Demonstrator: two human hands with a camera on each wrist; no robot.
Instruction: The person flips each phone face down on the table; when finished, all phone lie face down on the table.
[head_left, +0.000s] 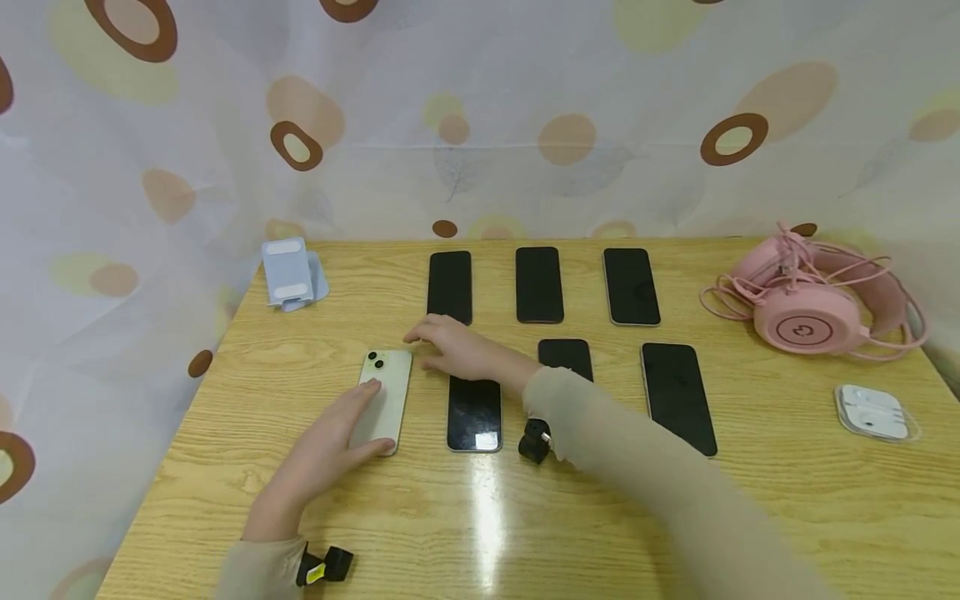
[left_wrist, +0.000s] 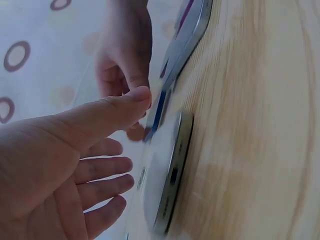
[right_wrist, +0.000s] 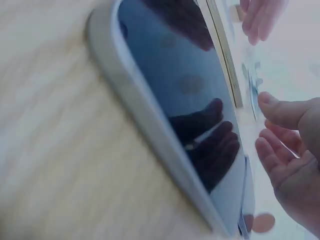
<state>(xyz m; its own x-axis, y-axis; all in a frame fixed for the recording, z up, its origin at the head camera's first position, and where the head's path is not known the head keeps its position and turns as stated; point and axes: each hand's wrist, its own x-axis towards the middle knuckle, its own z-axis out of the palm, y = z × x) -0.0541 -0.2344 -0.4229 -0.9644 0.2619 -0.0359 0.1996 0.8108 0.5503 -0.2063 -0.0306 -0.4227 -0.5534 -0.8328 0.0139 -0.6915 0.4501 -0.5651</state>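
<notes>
On the wooden table (head_left: 300, 492), both hands lie slack — left hand (head_left: 330, 446) touching the pale phone (head_left: 386, 396).

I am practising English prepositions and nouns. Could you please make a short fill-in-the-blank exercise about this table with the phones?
1. The left hand rests on the one phone that lies face ____.
2. The back row holds ____ dark phones.
3. The pink ____ lies at the right end of the table.

Missing words: down; three; headset
</notes>
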